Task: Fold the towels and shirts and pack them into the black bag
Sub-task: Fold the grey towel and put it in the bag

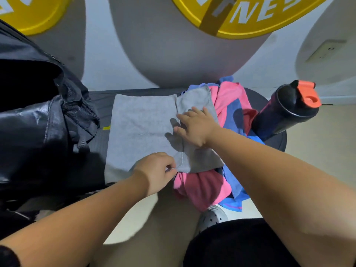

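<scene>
The black bag [28, 112] sits at frame left. At centre the grey towel [142, 128] lies mid-fold: my left hand [156, 170] pinches its near hem, my right hand [194, 126] presses flat, fingers spread. Next, I judge: draw that hem across.

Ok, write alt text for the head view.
Left hand pinches the near edge of a grey cloth towel on a dark bench; right hand presses it flat. Pink and blue clothes lie right, a shiny black bag left.
</scene>
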Motion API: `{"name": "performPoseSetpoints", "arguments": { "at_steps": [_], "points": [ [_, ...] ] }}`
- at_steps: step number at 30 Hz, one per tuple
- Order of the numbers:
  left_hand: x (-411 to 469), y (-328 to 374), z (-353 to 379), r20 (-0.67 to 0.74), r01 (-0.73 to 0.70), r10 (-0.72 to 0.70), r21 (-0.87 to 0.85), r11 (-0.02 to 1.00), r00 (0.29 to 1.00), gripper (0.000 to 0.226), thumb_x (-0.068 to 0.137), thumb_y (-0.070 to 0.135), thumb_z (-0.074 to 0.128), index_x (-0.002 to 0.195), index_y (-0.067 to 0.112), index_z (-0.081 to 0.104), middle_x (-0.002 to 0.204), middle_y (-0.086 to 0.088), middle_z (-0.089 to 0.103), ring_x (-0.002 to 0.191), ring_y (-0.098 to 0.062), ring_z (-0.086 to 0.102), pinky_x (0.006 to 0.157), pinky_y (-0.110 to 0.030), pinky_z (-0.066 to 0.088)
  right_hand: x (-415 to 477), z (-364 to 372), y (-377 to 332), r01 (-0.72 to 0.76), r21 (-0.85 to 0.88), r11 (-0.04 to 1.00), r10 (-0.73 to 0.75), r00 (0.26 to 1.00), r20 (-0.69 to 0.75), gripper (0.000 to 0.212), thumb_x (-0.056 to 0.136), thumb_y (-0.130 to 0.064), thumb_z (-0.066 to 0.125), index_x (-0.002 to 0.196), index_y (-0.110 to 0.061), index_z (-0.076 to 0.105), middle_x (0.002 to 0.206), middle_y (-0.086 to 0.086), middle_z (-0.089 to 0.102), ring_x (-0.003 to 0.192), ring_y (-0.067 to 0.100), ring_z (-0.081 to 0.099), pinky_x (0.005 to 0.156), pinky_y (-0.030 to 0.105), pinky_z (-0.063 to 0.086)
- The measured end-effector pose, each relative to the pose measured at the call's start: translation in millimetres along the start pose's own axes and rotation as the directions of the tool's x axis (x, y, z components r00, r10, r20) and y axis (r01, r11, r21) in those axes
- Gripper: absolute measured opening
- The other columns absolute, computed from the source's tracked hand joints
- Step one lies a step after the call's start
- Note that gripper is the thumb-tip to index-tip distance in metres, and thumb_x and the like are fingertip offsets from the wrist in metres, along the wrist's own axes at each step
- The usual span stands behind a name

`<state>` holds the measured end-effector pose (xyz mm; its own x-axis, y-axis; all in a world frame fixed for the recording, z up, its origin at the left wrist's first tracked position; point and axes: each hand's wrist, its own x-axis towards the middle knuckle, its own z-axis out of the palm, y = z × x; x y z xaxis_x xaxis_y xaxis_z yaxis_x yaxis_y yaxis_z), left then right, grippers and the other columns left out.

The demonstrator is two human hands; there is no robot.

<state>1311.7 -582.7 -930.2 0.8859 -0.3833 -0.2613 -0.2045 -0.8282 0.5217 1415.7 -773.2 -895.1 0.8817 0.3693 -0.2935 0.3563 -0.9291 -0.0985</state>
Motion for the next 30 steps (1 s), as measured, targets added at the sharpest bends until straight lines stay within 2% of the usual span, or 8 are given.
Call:
{"name": "performPoseSetpoints", "arguments": {
  "at_steps": [5, 12, 16, 19, 23, 27, 30],
  "points": [
    [-6, -5, -1, -0.007, 0.038, -0.039, -0.108, 0.993, 0.999, 0.027, 0.082, 0.049, 0.047, 0.085, 0.033, 0.07, 0.087, 0.013, 0.062, 0.085, -0.008, 0.059, 0.08, -0.038, 0.051, 26, 5, -13, -0.022, -0.076, 0.997, 0.028, 0.996, 0.082, 0.064, 0.095, -0.063, 0.029, 0.147, -0.027, 0.038, 0.148, 0.004, 0.043, 0.141, 0.03, 0.022, 0.117, 0.056, 0.009],
    [-9, -12, 3, -0.011, 0.054, -0.059, -0.231, 0.971, 0.998, 0.019, 0.08, 0.047, 0.054, 0.085, 0.036, 0.068, 0.084, 0.016, 0.063, 0.085, -0.006, 0.062, 0.08, -0.039, 0.053, 56, 3, -15, -0.104, -0.01, 0.995, 0.104, 0.993, 0.056, 0.069, 0.092, -0.067, 0.03, 0.145, -0.024, 0.043, 0.157, -0.001, 0.032, 0.148, 0.03, 0.011, 0.118, 0.058, 0.005],
    [-9, -12, 2, -0.016, 0.037, -0.042, -0.238, 0.971, 0.999, 0.014, 0.08, 0.049, 0.052, 0.093, 0.046, 0.059, 0.084, 0.018, 0.062, 0.083, -0.005, 0.062, 0.079, -0.037, 0.053, 58, 2, -16, -0.158, -0.038, 0.987, 0.162, 0.979, 0.126, 0.067, 0.09, -0.07, 0.029, 0.142, -0.03, 0.046, 0.157, 0.001, 0.029, 0.148, 0.035, 0.003, 0.117, 0.06, 0.002],
    [-11, -9, -1, 0.02, 0.057, -0.054, -0.218, 0.974, 0.998, 0.016, 0.079, 0.05, 0.05, 0.092, 0.046, 0.058, 0.085, 0.016, 0.062, 0.083, -0.006, 0.062, 0.079, -0.038, 0.053, 56, 3, -17, -0.13, -0.013, 0.991, 0.13, 0.98, 0.147, 0.063, 0.093, -0.065, 0.03, 0.143, -0.029, 0.045, 0.158, -0.002, 0.027, 0.149, 0.034, 0.001, 0.115, 0.063, 0.002],
    [-13, -7, -5, 0.063, 0.094, -0.084, -0.175, 0.98, 0.994, 0.014, 0.083, 0.043, 0.051, 0.08, 0.038, 0.064, 0.085, 0.016, 0.061, 0.083, -0.007, 0.06, 0.081, -0.038, 0.052, 58, 0, -21, -0.072, 0.051, 0.996, 0.066, 0.99, 0.122, 0.057, 0.097, -0.054, 0.038, 0.142, -0.019, 0.048, 0.16, -0.007, 0.025, 0.149, 0.029, 0.008, 0.116, 0.062, 0.009],
    [-14, -6, -8, 0.083, 0.097, -0.085, -0.154, 0.983, 0.993, 0.013, 0.087, 0.037, 0.054, 0.082, 0.04, 0.065, 0.084, 0.015, 0.06, 0.083, -0.009, 0.059, 0.082, -0.039, 0.052, 56, -1, -22, -0.016, 0.222, 0.975, 0.004, 0.999, 0.053, 0.053, 0.098, -0.041, 0.048, 0.139, -0.008, 0.048, 0.158, -0.004, 0.027, 0.142, 0.022, 0.03, 0.114, 0.046, 0.023],
    [-14, 0, -19, 0.062, 0.086, -0.075, -0.2, 0.976, 0.995, 0.012, 0.081, 0.046, 0.05, 0.087, 0.049, 0.06, 0.084, 0.017, 0.062, 0.082, -0.008, 0.061, 0.081, -0.039, 0.053, 52, -14, -18, 0.016, 0.354, 0.935, -0.017, 1.0, 0.0, 0.051, 0.097, -0.033, 0.052, 0.141, -0.007, 0.047, 0.157, -0.001, 0.029, 0.137, 0.023, 0.04, 0.113, 0.038, 0.03]
  ]
}}
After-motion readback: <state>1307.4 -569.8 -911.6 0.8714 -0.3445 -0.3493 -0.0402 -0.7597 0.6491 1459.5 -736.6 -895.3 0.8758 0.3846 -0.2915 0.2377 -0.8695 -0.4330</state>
